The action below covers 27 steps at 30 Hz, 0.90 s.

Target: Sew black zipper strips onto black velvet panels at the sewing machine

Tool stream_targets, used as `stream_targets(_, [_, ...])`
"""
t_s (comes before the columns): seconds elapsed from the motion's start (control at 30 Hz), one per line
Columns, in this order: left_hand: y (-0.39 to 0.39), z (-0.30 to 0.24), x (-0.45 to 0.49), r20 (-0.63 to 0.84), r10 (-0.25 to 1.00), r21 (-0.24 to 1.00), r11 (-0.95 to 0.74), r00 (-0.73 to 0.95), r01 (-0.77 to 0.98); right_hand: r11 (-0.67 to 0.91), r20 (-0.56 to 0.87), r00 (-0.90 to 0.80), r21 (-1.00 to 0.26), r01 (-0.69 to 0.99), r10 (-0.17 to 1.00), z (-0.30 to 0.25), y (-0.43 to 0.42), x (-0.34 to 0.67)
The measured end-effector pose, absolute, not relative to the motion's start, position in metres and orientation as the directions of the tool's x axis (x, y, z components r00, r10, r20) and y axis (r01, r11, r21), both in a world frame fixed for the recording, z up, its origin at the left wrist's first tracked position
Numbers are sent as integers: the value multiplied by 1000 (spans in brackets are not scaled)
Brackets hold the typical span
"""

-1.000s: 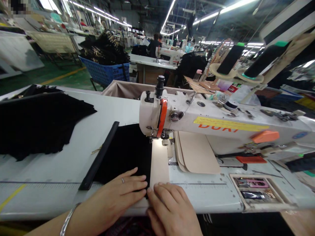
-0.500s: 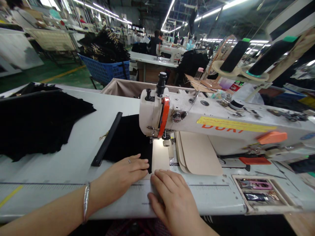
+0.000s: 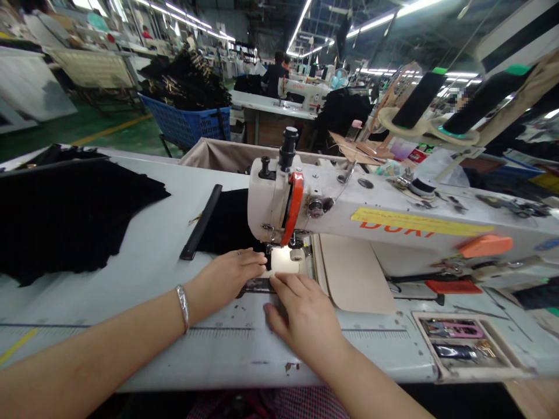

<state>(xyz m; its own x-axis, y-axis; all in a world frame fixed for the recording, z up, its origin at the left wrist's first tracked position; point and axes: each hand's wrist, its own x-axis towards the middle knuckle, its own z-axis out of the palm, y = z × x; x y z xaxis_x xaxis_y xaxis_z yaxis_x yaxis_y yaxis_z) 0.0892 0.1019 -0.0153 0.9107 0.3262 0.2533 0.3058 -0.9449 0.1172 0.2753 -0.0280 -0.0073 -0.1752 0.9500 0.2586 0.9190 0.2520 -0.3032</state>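
Under the needle of a white sewing machine (image 3: 332, 198) lies a black fabric piece (image 3: 231, 224), with a dark zipper-like strip (image 3: 201, 224) along its left edge. My left hand (image 3: 233, 270) rests flat on the fabric's near edge, fingers stretched toward the presser foot. A beige panel (image 3: 283, 260) sits beside the black fabric, lit by the machine's lamp. My right hand (image 3: 305, 308) lies palm down at the panel's near edge, fingertips on it and thumb apart. More beige panels (image 3: 353, 273) lie stacked under the machine arm.
A pile of black fabric (image 3: 74, 215) covers the table's left side. To the right, a tray (image 3: 471, 343) set in the table holds small tools. Black thread cones (image 3: 421, 99) stand behind the machine. A blue basket (image 3: 187, 122) of black pieces is beyond the table.
Both hands have moved forward, away from me, and the black fabric and beige panel have slid with them farther under the needle. The metal plate in front of the needle is now uncovered.
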Motion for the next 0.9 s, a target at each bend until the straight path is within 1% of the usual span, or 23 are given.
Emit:
stream_targets(0.17, [117,-10,100,271,359,150,-932,893,329,244,258,-171,-285,927,951,-9,-11,279])
stream_targets(0.37, [129,-14,105,296,433,189,-900,852,392,215,266,-141,-274,937,954,-8,3,279])
stream_targets(0.67, [134,-19,109,349,440,167,-898,827,407,200,287,-121,-268,942,950,-13,5,277])
stream_targets(0.9, [132,-21,105,354,467,203,-884,810,421,204,299,-119,-273,940,947,-11,3,276])
